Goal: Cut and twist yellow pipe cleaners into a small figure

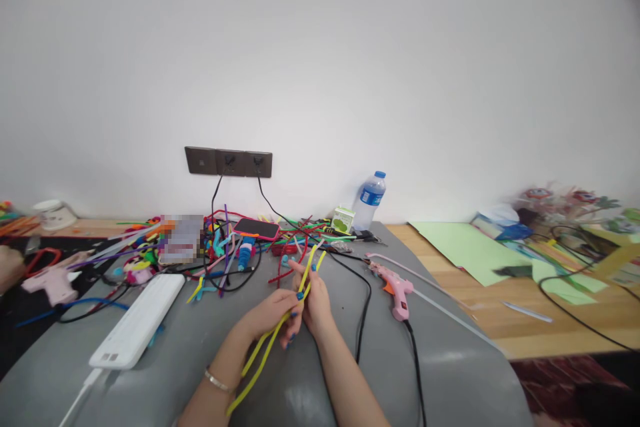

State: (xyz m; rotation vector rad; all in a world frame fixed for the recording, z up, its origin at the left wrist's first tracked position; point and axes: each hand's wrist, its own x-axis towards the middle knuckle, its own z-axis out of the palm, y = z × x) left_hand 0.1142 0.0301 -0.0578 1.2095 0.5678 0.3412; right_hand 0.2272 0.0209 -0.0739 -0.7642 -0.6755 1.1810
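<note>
Two yellow lengths of pipe cleaner (pixel 267 353), perhaps one piece folded over, run through both hands above the grey tabletop. Their ends stick up past the fingers, and the other part hangs down beside my left forearm. My left hand (pixel 278 313) pinches them around the middle, fingers closed. Close against it, my right hand (pixel 316 297) grips the upper part between thumb and fingers. The fingertips overlap, so exactly how the strands meet there is hidden. To the right of my hands lies a pink glue gun (pixel 397 293) with a black cord.
A white power strip (pixel 143 323) lies at left. Behind my hands are heaped pipe cleaners, a phone (pixel 257 228) and a water bottle (pixel 370 203). Green paper (pixel 460 250) covers part of the wooden table. Another person's hand (pixel 10 267) shows at far left near a second pink glue gun (pixel 56 283).
</note>
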